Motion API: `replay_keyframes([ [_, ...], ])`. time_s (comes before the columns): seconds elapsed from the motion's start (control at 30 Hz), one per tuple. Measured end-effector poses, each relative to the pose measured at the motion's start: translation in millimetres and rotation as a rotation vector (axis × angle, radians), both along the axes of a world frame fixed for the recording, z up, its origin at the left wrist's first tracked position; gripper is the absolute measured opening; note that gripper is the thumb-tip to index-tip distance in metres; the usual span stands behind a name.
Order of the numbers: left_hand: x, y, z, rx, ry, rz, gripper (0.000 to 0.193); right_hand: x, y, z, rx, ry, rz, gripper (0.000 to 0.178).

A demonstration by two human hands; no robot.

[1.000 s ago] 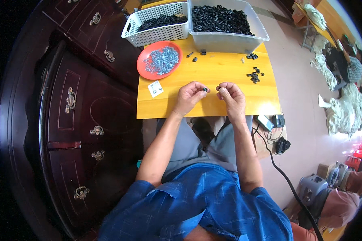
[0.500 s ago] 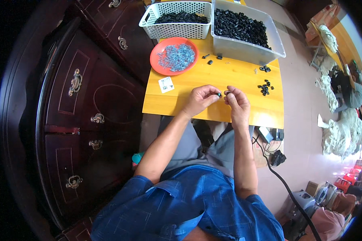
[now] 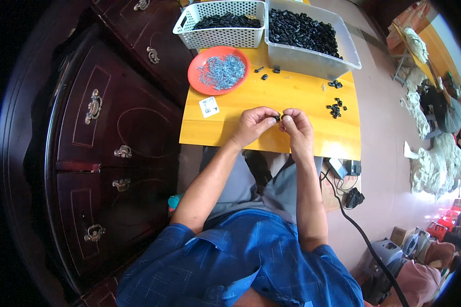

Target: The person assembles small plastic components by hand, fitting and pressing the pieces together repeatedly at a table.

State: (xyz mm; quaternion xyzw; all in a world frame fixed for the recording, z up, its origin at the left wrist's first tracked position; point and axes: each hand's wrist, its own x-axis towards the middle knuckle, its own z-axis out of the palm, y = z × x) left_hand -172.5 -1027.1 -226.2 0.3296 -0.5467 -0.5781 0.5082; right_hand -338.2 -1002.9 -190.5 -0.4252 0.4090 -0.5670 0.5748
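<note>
Over the near part of the yellow table (image 3: 215, 130), my two hands meet at the fingertips. My left hand (image 3: 256, 124) is closed in a pinch on a small black plastic part (image 3: 277, 118). My right hand (image 3: 298, 128) is pinched too, its fingertips against the same spot; whatever it grips is mostly hidden by the fingers. Left of them lies a white printed card (image 3: 208, 107). A red plate (image 3: 193, 82) heaped with small clear-bluish pieces (image 3: 223, 71) is beyond the card. Several loose black parts (image 3: 335, 110) are scattered on the table to the right.
At the table's far side stand a white perforated basket (image 3: 220, 38) and a translucent bin (image 3: 312, 66), both holding black parts. A dark wooden cabinet (image 3: 112, 117) rises on the left. A black cable (image 3: 363, 235) runs along the right; another person (image 3: 453, 112) is at far right.
My right hand has come left to my left hand, so the fingertips now meet at the black part. The whole view has shifted slightly.
</note>
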Motion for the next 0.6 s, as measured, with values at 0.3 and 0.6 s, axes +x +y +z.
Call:
replay_keyframes([
  [0.3,0.9,-0.6,2.8,0.01,0.006,-0.02,0.016,-11.3,-0.7,-1.9,0.014,0.112,-0.015,0.014],
  [0.6,0.8,-1.4,4.2,0.02,0.053,-0.036,0.013,-13.1,-3.8,2.0,-0.017,0.25,0.011,0.014],
])
